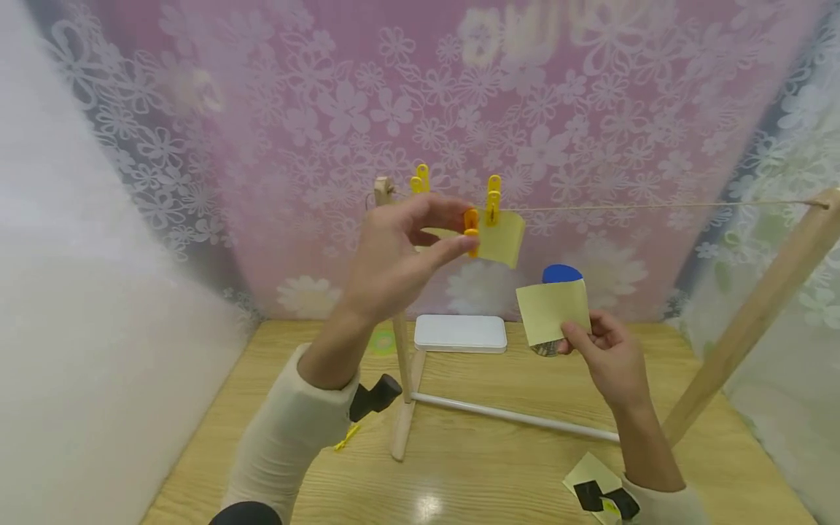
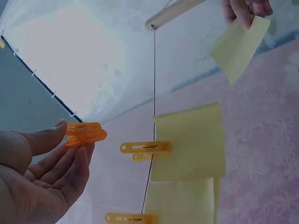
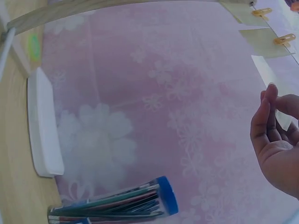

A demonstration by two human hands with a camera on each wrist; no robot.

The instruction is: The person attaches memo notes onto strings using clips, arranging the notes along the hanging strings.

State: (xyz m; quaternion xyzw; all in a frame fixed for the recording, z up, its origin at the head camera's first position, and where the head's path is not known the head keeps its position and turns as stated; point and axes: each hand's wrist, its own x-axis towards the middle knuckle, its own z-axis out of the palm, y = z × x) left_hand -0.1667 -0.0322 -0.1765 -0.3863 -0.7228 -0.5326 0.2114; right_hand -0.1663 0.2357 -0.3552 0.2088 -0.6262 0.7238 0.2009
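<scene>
Two grips hold: left hand [image 1: 394, 255] pinches an orange clothespin [image 1: 471, 232]; right hand [image 1: 607, 357] pinches a yellow note [image 1: 553, 310], half-hiding the pen tub [image 1: 561, 274].

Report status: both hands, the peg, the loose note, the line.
Left hand pinches orange peg near the string. Right hand holds loose yellow note below it. Two notes already pegged; line to the right bare.

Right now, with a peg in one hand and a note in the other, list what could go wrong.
1. The left hand only pinches the orange peg at its fingertips; it could slip and drop.
2. The right hand holds the loose yellow note by its lower corner, so it may flop or crease.
3. Working close to the hung note could tug the string.
</scene>
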